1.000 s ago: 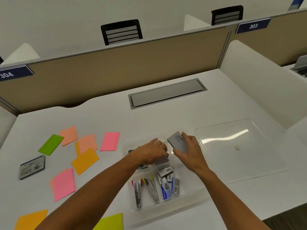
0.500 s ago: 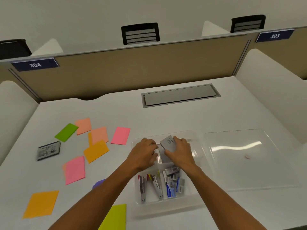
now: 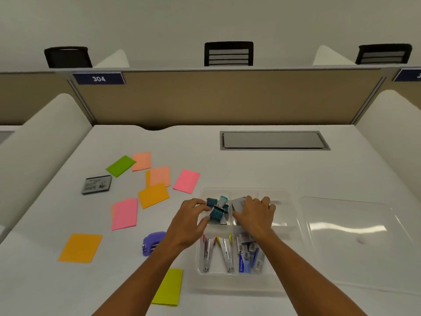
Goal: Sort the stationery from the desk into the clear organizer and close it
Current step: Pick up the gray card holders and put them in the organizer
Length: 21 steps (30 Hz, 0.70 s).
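Organizer: we see the clear organizer on the white desk, open, its long axis running away from us, with the clear lid lying flat just to its right.
Grey box: the small grey box sits in the far middle compartment, tilted, one corner toward the partition; most of it is hidden under our right hand.
Right hand: our right hand lies palm down over the grey box, fingers curled on it.
Left hand: our left hand pinches a teal stamp at the far left compartment, thumb below, fingers above.
Near compartments: two staplers point lengthwise toward us; staple boxes are piled beside them.
Desk: sticky-note pads in pink, orange and green, a purple hole punch and a dark card case lie to the left, apart from the organizer.
Change: half a second ago the grey box stood higher between both hands; now it is lower in its compartment, and our left hand has shifted to the stamps.
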Each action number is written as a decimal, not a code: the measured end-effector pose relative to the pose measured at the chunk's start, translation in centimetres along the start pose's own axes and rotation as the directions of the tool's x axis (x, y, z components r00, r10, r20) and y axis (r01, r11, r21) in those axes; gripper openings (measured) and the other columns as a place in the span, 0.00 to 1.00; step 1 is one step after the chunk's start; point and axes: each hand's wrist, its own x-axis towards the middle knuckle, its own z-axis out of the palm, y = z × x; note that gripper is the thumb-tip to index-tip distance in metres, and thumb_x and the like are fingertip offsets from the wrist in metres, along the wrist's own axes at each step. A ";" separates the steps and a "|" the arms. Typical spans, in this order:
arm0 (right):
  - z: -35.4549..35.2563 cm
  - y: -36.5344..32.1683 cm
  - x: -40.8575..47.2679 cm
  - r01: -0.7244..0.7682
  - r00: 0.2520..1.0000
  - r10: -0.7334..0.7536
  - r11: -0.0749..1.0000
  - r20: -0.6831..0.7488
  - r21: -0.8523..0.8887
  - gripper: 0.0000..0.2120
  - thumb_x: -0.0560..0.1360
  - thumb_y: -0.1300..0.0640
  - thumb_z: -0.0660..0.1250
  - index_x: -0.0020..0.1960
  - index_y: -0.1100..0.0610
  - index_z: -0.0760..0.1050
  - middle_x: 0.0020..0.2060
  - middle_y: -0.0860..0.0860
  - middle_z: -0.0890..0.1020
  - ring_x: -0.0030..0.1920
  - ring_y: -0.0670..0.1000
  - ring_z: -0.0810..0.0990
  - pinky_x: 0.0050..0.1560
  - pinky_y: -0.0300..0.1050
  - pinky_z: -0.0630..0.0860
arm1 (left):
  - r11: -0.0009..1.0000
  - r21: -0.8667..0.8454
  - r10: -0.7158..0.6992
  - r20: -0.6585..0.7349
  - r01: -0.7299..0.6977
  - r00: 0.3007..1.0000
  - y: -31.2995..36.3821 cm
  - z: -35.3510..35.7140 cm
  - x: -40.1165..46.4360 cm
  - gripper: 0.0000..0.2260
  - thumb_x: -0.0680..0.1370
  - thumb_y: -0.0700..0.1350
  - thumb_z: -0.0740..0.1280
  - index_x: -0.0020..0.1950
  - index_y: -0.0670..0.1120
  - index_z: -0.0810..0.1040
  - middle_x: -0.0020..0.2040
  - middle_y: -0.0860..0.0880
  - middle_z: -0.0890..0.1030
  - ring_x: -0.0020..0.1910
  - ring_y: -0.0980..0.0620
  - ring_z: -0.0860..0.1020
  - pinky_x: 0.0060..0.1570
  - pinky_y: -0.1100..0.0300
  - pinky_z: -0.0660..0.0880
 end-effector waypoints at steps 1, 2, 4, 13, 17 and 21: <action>0.0 -0.1 -0.1 0.002 1.000 -0.002 1.000 0.007 0.000 0.22 0.71 0.36 0.63 0.55 0.52 0.75 0.49 0.50 0.81 0.58 0.56 0.70 0.52 0.51 0.64 | 1.000 -0.004 -0.020 -0.006 0.020 1.000 -0.2 -0.1 -0.3 0.13 0.78 0.49 0.66 0.61 0.50 0.78 0.62 0.53 0.75 0.64 0.55 0.69 0.62 0.63 0.67; 0.0 -0.2 -0.2 0.003 1.000 -0.003 1.000 0.014 0.000 0.21 0.72 0.37 0.64 0.55 0.51 0.75 0.49 0.49 0.81 0.58 0.55 0.70 0.52 0.51 0.64 | 0.999 -0.007 -0.039 -0.012 0.039 0.999 -0.5 -0.2 -0.6 0.13 0.78 0.49 0.66 0.61 0.51 0.78 0.63 0.53 0.75 0.64 0.55 0.69 0.62 0.62 0.67; 0.0 -0.4 -0.2 0.003 1.000 -0.003 1.000 0.030 0.001 0.20 0.72 0.40 0.64 0.58 0.51 0.75 0.51 0.50 0.80 0.59 0.56 0.69 0.53 0.51 0.64 | 0.998 -0.006 -0.070 -0.027 0.070 0.997 -1.1 -0.3 -1.1 0.13 0.78 0.50 0.66 0.62 0.52 0.78 0.63 0.53 0.75 0.65 0.55 0.69 0.63 0.61 0.67; -0.7 -3.6 -0.5 0.145 0.983 -0.118 0.968 -0.141 0.206 0.30 0.76 0.46 0.64 0.75 0.50 0.62 0.69 0.54 0.70 0.62 0.57 0.66 0.60 0.52 0.66 | 0.983 -0.016 -0.184 -0.073 0.183 0.980 -4.4 -1.8 -3.5 0.12 0.77 0.50 0.67 0.60 0.52 0.79 0.64 0.54 0.75 0.65 0.54 0.70 0.64 0.58 0.69; -0.7 -6.3 -0.9 0.244 0.967 -0.203 0.912 -0.155 0.330 0.30 0.74 0.48 0.67 0.74 0.49 0.63 0.67 0.53 0.71 0.63 0.56 0.67 0.61 0.54 0.67 | 0.964 -0.067 -0.264 -0.110 0.257 0.958 -6.5 -3.1 -5.2 0.12 0.77 0.47 0.68 0.60 0.51 0.78 0.63 0.52 0.75 0.64 0.52 0.71 0.62 0.57 0.70; -0.3 -8.9 -2.0 0.375 0.926 -0.359 0.832 -0.120 0.408 0.30 0.75 0.49 0.67 0.74 0.49 0.62 0.69 0.52 0.69 0.66 0.55 0.65 0.65 0.55 0.65 | 0.931 -0.143 -0.355 -0.133 0.336 0.925 -8.9 -4.4 -7.5 0.13 0.77 0.44 0.69 0.61 0.49 0.77 0.63 0.51 0.75 0.62 0.52 0.72 0.59 0.62 0.69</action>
